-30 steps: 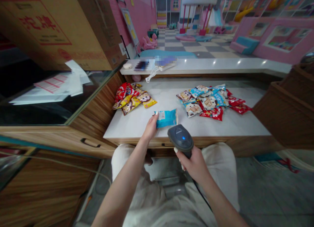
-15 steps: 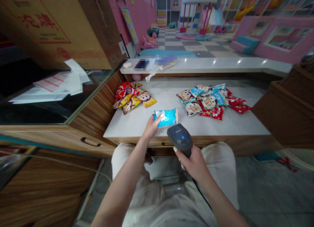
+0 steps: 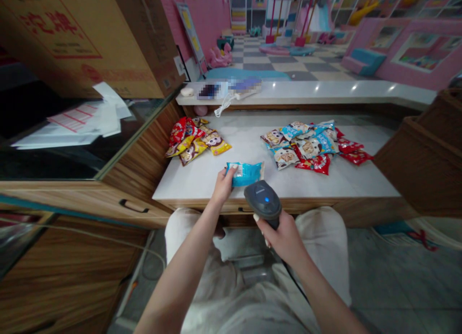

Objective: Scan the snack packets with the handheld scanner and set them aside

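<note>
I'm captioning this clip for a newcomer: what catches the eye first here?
The left hand holds a blue packet over the near edge of the counter, and the right hand points a scanner, lit blue, at it. Beyond lie two bright snack heaps: the left pile and the larger right pile.

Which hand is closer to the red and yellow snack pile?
Left. The left hand, gripping the blue packet, is over the counter just right of the red and yellow pile. The right hand, holding the scanner, is farther right, off the counter's front edge.
</note>
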A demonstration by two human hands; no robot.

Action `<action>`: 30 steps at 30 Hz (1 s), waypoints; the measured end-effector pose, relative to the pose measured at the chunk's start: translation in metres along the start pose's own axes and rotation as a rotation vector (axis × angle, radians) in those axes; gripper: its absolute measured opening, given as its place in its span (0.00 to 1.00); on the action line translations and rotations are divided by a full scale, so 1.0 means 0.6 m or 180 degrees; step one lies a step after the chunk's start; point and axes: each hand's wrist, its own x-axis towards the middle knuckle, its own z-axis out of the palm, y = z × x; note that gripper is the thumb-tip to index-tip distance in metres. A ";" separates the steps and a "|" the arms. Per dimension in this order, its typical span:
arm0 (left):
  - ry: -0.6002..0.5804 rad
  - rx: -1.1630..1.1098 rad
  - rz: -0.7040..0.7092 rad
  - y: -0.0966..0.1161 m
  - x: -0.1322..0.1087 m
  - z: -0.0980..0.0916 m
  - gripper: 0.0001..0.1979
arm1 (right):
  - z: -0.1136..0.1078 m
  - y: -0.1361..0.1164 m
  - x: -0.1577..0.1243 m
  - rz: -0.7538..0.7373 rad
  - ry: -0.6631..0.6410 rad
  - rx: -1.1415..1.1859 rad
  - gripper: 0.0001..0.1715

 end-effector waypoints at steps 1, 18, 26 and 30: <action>-0.0002 -0.0007 -0.0001 0.000 -0.001 0.001 0.27 | 0.000 0.000 0.000 -0.0010 0.0004 -0.0006 0.14; 0.0124 -0.0131 -0.0055 -0.007 -0.001 0.000 0.26 | 0.000 0.000 0.000 0.0006 -0.0015 -0.0036 0.16; 0.0204 -0.0026 -0.0068 0.005 -0.003 0.007 0.27 | -0.014 0.013 -0.013 0.0118 0.0046 0.0037 0.15; 0.0118 0.0386 0.0257 0.031 -0.006 0.042 0.25 | -0.032 0.030 -0.022 0.0204 0.0194 0.0199 0.16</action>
